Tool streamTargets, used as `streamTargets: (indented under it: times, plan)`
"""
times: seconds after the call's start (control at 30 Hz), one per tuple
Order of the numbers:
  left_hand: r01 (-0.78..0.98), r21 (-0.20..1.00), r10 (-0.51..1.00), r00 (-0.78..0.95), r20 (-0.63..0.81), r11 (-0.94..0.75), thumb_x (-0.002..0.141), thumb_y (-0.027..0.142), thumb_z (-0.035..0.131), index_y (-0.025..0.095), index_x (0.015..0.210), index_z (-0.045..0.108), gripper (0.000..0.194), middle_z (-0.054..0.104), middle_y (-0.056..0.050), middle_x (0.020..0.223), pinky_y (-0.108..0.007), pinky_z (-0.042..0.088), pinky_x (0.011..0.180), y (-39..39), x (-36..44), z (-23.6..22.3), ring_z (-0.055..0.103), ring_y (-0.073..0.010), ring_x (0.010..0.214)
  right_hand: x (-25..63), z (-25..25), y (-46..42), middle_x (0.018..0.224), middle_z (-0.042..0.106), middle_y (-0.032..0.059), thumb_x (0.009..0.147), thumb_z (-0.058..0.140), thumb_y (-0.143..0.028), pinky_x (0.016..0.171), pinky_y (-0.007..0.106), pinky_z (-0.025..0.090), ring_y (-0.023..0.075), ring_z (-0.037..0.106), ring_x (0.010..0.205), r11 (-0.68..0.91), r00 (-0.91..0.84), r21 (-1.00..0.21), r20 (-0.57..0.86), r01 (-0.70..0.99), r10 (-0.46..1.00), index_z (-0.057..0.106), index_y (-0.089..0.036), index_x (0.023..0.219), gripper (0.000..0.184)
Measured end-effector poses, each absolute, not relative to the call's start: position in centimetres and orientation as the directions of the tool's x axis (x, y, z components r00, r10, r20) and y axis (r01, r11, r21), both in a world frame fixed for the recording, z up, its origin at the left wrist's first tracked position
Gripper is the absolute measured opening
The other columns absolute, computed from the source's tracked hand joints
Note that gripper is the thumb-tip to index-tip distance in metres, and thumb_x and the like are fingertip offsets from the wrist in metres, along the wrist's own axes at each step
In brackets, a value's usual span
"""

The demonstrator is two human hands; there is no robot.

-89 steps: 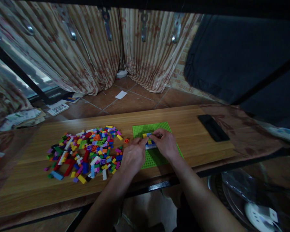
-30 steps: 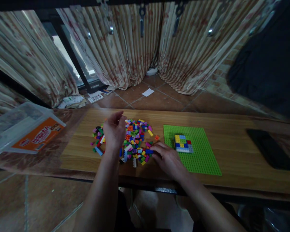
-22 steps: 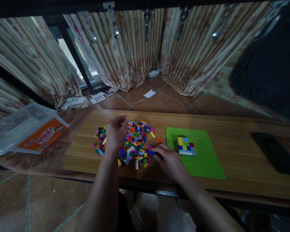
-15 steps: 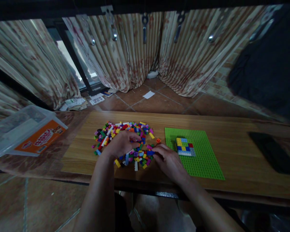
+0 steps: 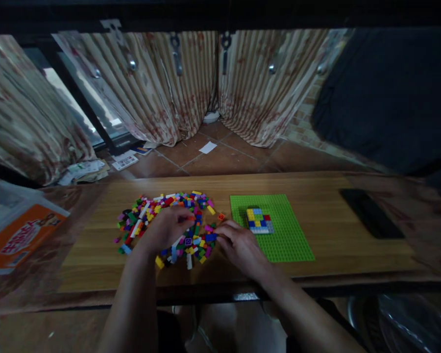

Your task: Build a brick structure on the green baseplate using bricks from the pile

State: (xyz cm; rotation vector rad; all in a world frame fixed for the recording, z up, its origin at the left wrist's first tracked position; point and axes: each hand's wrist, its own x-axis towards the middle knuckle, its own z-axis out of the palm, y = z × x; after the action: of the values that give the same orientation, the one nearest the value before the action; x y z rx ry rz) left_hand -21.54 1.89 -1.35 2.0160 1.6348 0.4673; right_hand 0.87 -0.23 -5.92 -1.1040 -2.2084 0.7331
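My left hand (image 5: 164, 229) reaches over the left-centre part of a heap of small toy building bricks (image 5: 172, 198). Its fingers are curled into a pinch, and whatever lies between them is too small and blurred to name. At the heap's right edge, my right hand (image 5: 242, 247) has its thumb and fingertips closed on the end of a blue brick (image 5: 210, 237). An orange brick (image 5: 221, 216) lies just beyond those fingers. Right of this hand, a green baseplate (image 5: 294, 240) bears a low block of yellow, blue, white and red bricks (image 5: 257, 221).
Everything rests on a wooden board (image 5: 316, 196). A dark flat phone-like object (image 5: 371, 213) lies at its right end. To the left stands a clear plastic box (image 5: 18, 196) with an orange label. Curtains (image 5: 191, 88) hang behind, above a tiled floor.
The whole view has swung to the right, so the board and bricks appear further left. My left fingers look drawn closer together. My right hand stays by the blue brick.
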Motion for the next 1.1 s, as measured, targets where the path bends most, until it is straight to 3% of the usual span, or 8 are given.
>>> streamTargets:
  times: [0.33, 0.63, 0.9, 1.1]
  plan:
    - [0.747, 0.64, 0.936, 0.329, -0.121, -0.18, 0.086, 0.036, 0.048, 0.019, 0.088, 0.067, 0.025, 0.067, 0.001, 0.075, -0.023, 0.041, 0.062, 2.2, -20.5, -1.6, 0.057, -0.013, 0.067, 1.2, -5.5, -0.3, 0.088, 0.062, 0.0035, 0.091, 0.051, -0.014, 0.077, 0.027, 0.046, 0.0152, 0.058, 0.085, 0.541, -0.506, -0.662, 0.272, 0.519, 0.818, 0.064, -0.019, 0.088, 0.014]
    - [0.652, 0.743, 0.908, 0.388, -0.157, -0.15, 0.087, 0.037, 0.049, 0.019, 0.087, 0.068, 0.026, 0.068, 0.001, 0.079, -0.024, 0.046, 0.067, 2.1, -18.6, -1.4, 0.06, -0.0133, 0.071, 1.3, -5.2, -0.2, 0.088, 0.062, 0.003, 0.089, 0.051, -0.012, 0.075, 0.025, 0.045, 0.0141, 0.058, 0.082, 0.507, -0.463, -0.675, 0.267, 0.536, 0.845, 0.064, -0.02, 0.087, 0.015]
    - [0.454, 0.888, 0.916, 0.383, -0.118, -0.075, 0.085, 0.033, 0.051, 0.017, 0.098, 0.068, 0.025, 0.069, -0.003, 0.09, -0.025, 0.049, 0.07, 2.2, -15.8, -1.1, 0.062, -0.015, 0.08, 2.0, -4.6, 0.0, 0.094, 0.067, 0.0012, 0.084, 0.061, -0.017, 0.075, 0.028, 0.048, 0.0148, 0.061, 0.082, 0.372, -0.264, -0.819, 0.279, 0.437, 0.923, 0.065, -0.024, 0.099, 0.017]
    - [0.289, 0.957, 0.914, 0.383, -0.134, 0.019, 0.082, 0.032, 0.059, 0.014, 0.107, 0.061, 0.031, 0.068, -0.007, 0.096, -0.026, 0.05, 0.071, 2.2, -14.2, -1.6, 0.062, -0.0146, 0.081, 2.7, -4.4, 0.1, 0.092, 0.068, 0.0022, 0.083, 0.063, -0.02, 0.075, 0.028, 0.049, 0.0152, 0.062, 0.082, 0.35, -0.205, -0.849, 0.29, 0.396, 0.935, 0.066, -0.023, 0.102, 0.02]
